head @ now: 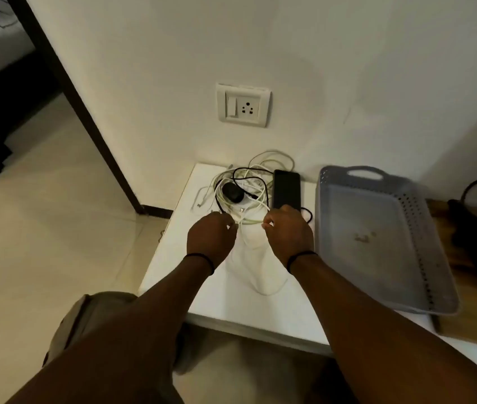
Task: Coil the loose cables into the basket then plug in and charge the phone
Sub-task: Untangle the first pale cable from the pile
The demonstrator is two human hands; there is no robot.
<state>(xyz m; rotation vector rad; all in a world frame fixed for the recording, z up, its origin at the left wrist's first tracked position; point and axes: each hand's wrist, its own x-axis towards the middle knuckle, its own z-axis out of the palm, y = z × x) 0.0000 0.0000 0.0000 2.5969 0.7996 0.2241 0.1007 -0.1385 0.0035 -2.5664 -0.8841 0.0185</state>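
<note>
Cables [246, 185] uncoiled left of basket [377, 237] | your left hand [211, 234], right hand [288, 228] each pinch white cable | phone [287, 189] unplugged

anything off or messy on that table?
Yes: the cables lie in one tangled heap beside the phone, some looping past the table's back edge. The basket overhangs the table on the right.

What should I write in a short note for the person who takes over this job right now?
Left hand and right hand each pinch a white cable near the front of the tangled cables on the white table. Phone lies right of the tangle, unplugged. Basket to the right holds no cable. Wall socket is free. Done: nothing coiled yet. Left: coil all cables into basket, then charge phone.
</note>
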